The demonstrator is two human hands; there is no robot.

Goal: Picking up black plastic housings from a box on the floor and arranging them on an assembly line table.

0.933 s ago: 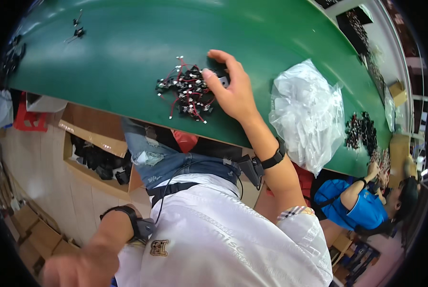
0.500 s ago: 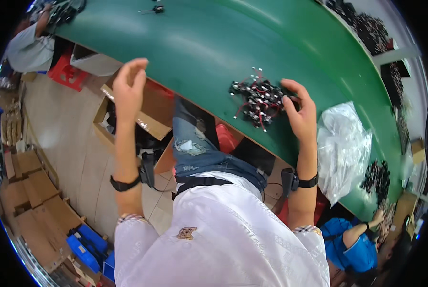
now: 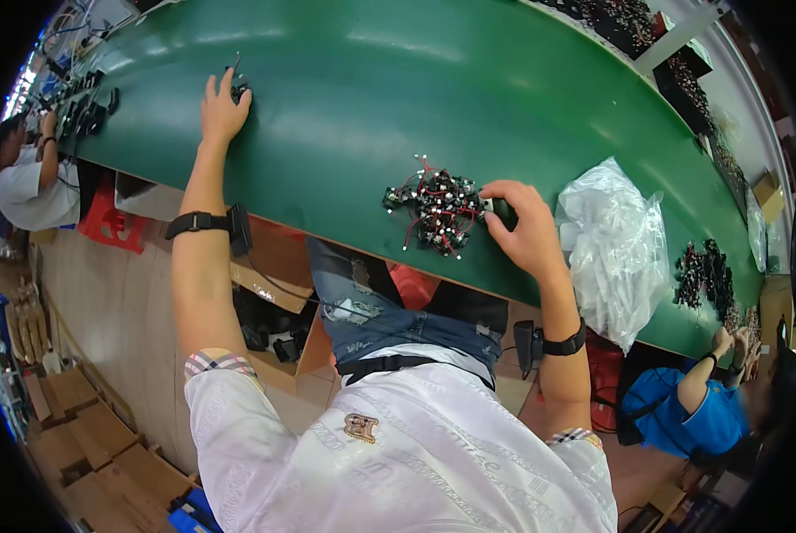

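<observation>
At the far left of the green table, my left hand (image 3: 225, 114) reaches over a small black part (image 3: 240, 90) with a thin wire. Its fingers are spread around this part; the hand covers some of it. On the right, my right hand (image 3: 529, 233) curls its thumb and fingers around a small dark part (image 3: 503, 213) at the edge of a pile of small black parts (image 3: 442, 211). Red wires and white connector ends stick out of that pile. My palm and fingers partly hide what the right hand holds.
A clear plastic bag (image 3: 616, 258) lies right of my right hand. Beyond it are dark wired parts (image 3: 704, 271) near a person in blue (image 3: 687, 404). Another person (image 3: 38, 186) works at the far left. An open carton (image 3: 273, 284) stands below the table edge.
My left hand has moved forward from above the carton to the small black part on the table. My right hand stays beside the pile. The whole view has turned and shifted.
</observation>
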